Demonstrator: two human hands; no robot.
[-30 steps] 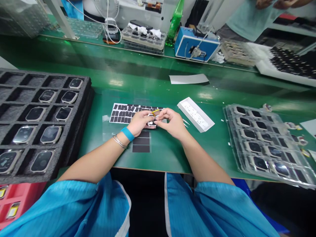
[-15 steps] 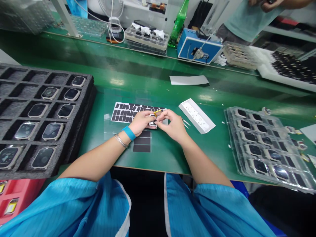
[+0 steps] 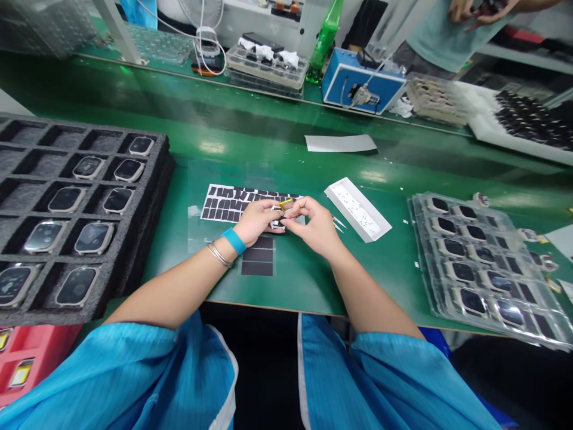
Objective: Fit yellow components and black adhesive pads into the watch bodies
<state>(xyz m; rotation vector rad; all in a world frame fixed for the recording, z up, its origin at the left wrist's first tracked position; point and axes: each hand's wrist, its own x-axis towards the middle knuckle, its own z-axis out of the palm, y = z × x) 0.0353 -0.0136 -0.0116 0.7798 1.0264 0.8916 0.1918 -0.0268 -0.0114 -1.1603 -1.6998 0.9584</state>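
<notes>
Both my hands meet over the middle of the green workbench [image 3: 313, 280]. My left hand [image 3: 255, 222] is closed on a small open watch case [image 3: 277, 225] with parts showing inside. My right hand [image 3: 311, 224] has its thumb and fingers pinched at the case's right side, beside a yellow-edged battery [image 3: 285, 204]; what exactly the pinch holds is too small to make out. Beneath the hands lies a white sheet of black adhesive pieces [image 3: 224, 204]. A strip of dark rectangles [image 3: 257, 263] is just in front. Tweezers [image 3: 339, 223] rest right of my right hand.
A black foam tray [image 3: 161, 173] with watches stands at left, above a red tray [image 3: 40, 340]. Right of my hands lie a white box [image 3: 380, 232] and clear plastic trays [image 3: 425, 280] of watch screens. A blue device [image 3: 333, 83] and green bottle [image 3: 323, 45] stand on the back shelf.
My hands stay at the same spot, with only slight finger movement at the watch case. Across the bench, another person's hands have shifted a little.
</notes>
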